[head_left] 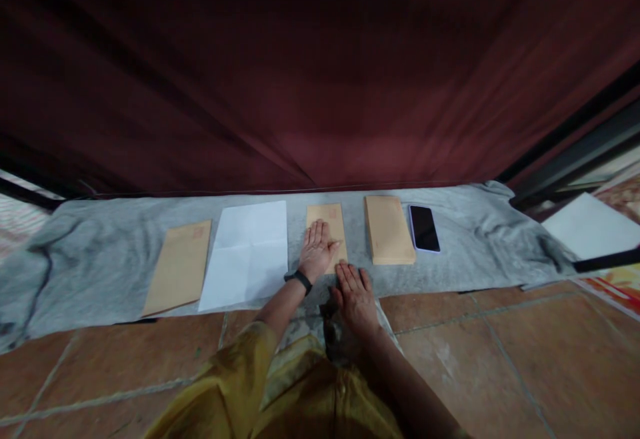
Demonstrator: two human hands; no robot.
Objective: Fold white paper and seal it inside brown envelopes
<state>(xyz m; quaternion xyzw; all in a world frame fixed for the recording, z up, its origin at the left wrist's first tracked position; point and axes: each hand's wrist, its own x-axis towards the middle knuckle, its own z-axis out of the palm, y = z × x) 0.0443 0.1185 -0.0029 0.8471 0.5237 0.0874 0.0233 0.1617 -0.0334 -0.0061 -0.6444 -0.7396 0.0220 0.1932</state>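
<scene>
A single brown envelope lies upright in front of me on a grey cloth. My left hand, with a dark band on its wrist, presses flat on it, fingers stretched out. At the envelope's lower right corner rests my right hand, its fingers extended and touching the edge area. To the left are white paper sheets with a fold crease, and beyond them another brown envelope pile. A thicker stack of brown envelopes sits to the right.
A phone in a purple case lies right of the thick stack. The grey cloth covers a long narrow surface against a dark red curtain. Dark metal bars stand at the right. Below is a brown tiled floor.
</scene>
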